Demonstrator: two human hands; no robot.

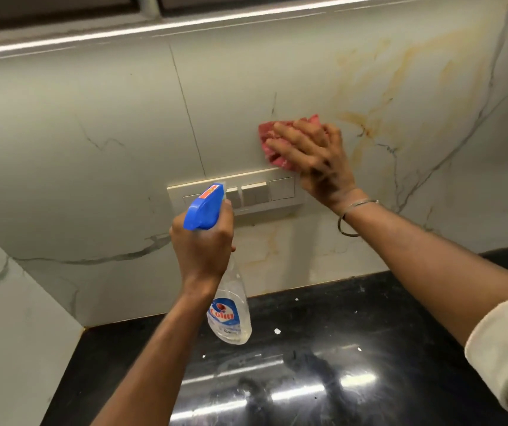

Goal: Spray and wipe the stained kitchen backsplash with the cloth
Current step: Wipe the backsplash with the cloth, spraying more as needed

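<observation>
The pale marble-look backsplash (117, 124) carries orange-brown stains (366, 124) on its right half and fainter ones below the switches. My right hand (314, 155) presses a crumpled red cloth (272, 139) flat against the wall, fingers spread, just left of the stains and right above the switch plate. My left hand (202, 244) grips the neck of a clear spray bottle (231, 315) with a blue trigger head (205, 207). The nozzle points at the wall in front of the switches.
A cream switch plate (280, 189) with several rocker switches sits on the wall between my hands. Below lies a glossy black countertop (323, 348) with white specks. A side wall (7, 318) closes the corner at left. A lit strip (154, 26) runs under the upper cabinets.
</observation>
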